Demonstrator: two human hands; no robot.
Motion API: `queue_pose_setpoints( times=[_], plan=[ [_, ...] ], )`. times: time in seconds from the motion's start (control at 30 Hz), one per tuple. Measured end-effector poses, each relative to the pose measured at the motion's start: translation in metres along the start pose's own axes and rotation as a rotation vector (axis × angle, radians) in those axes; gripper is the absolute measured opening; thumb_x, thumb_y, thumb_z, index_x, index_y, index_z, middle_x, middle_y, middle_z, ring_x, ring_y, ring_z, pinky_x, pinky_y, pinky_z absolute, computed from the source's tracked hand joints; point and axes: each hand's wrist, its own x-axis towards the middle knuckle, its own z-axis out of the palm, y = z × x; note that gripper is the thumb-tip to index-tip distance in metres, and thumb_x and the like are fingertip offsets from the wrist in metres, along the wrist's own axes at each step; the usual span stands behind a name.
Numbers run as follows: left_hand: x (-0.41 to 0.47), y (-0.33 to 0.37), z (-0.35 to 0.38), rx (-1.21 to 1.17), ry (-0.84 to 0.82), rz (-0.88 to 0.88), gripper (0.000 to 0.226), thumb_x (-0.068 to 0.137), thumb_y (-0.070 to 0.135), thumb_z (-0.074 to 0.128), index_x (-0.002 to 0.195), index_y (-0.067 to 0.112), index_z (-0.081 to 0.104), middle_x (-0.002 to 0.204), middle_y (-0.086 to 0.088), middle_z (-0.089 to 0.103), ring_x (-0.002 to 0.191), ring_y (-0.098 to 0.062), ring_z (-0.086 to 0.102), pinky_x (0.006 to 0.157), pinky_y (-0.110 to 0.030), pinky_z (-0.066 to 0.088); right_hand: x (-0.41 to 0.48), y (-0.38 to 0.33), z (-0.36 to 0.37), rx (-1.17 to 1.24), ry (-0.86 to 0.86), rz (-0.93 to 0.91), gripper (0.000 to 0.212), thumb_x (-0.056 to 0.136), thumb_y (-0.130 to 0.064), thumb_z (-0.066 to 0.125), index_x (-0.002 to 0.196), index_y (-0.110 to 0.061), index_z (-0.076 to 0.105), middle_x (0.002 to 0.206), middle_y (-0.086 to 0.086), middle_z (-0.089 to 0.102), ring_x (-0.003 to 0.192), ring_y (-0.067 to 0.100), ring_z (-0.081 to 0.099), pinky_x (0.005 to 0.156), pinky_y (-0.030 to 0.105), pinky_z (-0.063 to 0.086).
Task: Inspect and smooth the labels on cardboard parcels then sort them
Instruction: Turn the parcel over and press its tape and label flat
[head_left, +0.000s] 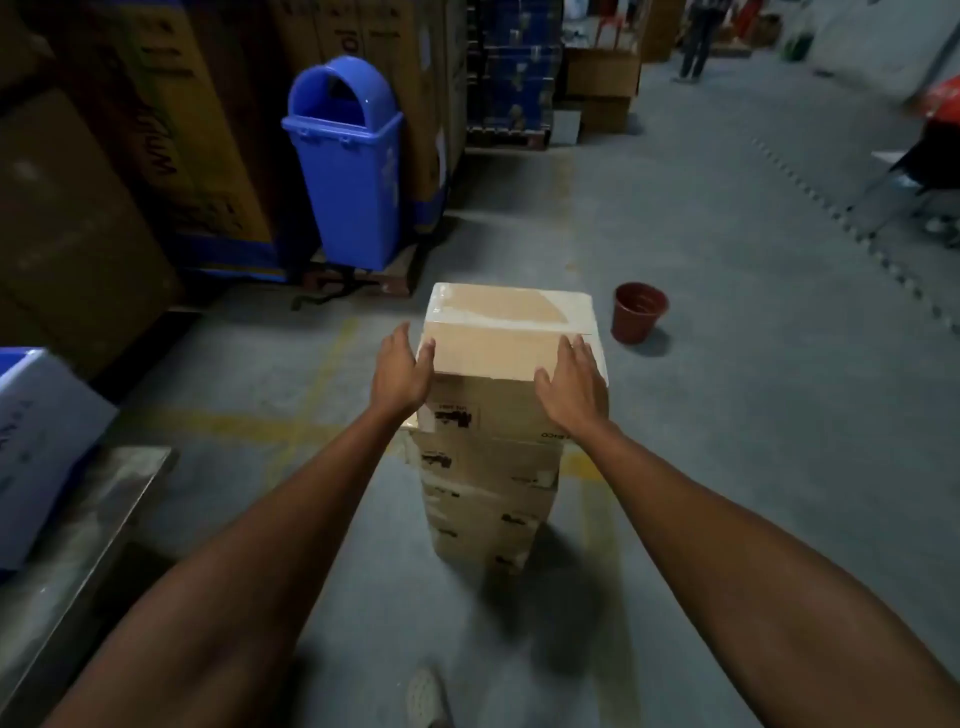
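A stack of several cardboard parcels (488, 467) stands on the concrete floor in front of me. The top parcel (498, 332) is taped across its lid, with a glossy strip of tape running left to right. My left hand (400, 371) lies against the top parcel's left near corner, its thumb on the lid edge. My right hand (571, 387) rests flat on the right near corner, fingers straight over the lid. Small printed labels (454, 418) show on the near faces of the lower parcels.
A blue swing-lid bin (345, 161) stands at the back left beside tall cartons (197, 130). A brown plastic pot (639, 312) sits on the floor right of the stack. A metal table (67, 545) with a white and blue box (36, 447) is at my left. A person (701, 36) stands far back.
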Motion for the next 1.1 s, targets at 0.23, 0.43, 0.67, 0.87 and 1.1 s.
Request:
queue_pose_setpoints(
  times=[0.23, 0.43, 0.67, 0.87, 1.1],
  plan=[
    [0.065, -0.02, 0.023, -0.075, -0.027, -0.215, 0.065, 0.102, 0.041, 0.05, 0.154, 0.009, 0.028, 0.157, -0.015, 0.036, 0.142, -0.034, 0.037, 0.113, -0.049, 0.037, 0.044, -0.008, 0.017, -0.069, 0.005, 0.134, 0.065, 0.104, -0.039, 0.043, 0.159, -0.014, 0.019, 0.168, 0.013, 0.01, 0.155, 0.031, 0.009, 0.123, 0.049, 0.016],
    [0.087, -0.038, 0.051, -0.115, -0.207, -0.251, 0.06, 0.098, 0.055, 0.048, 0.138, 0.011, 0.046, 0.135, -0.016, 0.058, 0.117, -0.036, 0.059, 0.097, -0.049, 0.052, 0.064, 0.008, 0.037, -0.033, 0.043, 0.439, 0.074, 0.098, -0.052, 0.047, 0.157, -0.015, 0.021, 0.165, 0.019, 0.016, 0.147, 0.046, 0.022, 0.113, 0.061, 0.028],
    [0.067, -0.039, 0.066, -0.397, -0.072, -0.325, 0.046, 0.094, 0.047, 0.06, 0.126, 0.014, 0.065, 0.113, -0.003, 0.07, 0.1, -0.023, 0.064, 0.091, -0.044, 0.055, 0.051, 0.03, 0.047, 0.101, 0.124, 0.507, 0.077, 0.095, -0.059, 0.052, 0.154, -0.016, 0.027, 0.151, 0.016, 0.036, 0.133, 0.037, 0.04, 0.104, 0.054, 0.04],
    [0.039, -0.038, 0.048, -0.579, -0.028, -0.388, 0.031, 0.094, 0.037, 0.059, 0.12, 0.02, 0.066, 0.111, 0.001, 0.069, 0.104, -0.02, 0.064, 0.095, -0.047, 0.054, 0.029, 0.028, 0.041, 0.275, 0.181, 0.467, 0.074, 0.092, -0.053, 0.062, 0.152, -0.02, 0.036, 0.155, 0.011, 0.037, 0.136, 0.034, 0.04, 0.107, 0.053, 0.04],
    [-0.026, -0.057, 0.008, -0.605, 0.158, -0.41, 0.041, 0.095, 0.036, 0.061, 0.132, 0.018, 0.06, 0.12, 0.0, 0.067, 0.107, -0.019, 0.063, 0.08, -0.033, 0.053, 0.005, 0.003, 0.041, 0.37, 0.138, 0.265, 0.067, 0.089, -0.05, 0.066, 0.146, -0.022, 0.046, 0.154, 0.007, 0.041, 0.135, 0.032, 0.04, 0.108, 0.053, 0.037]
  ],
)
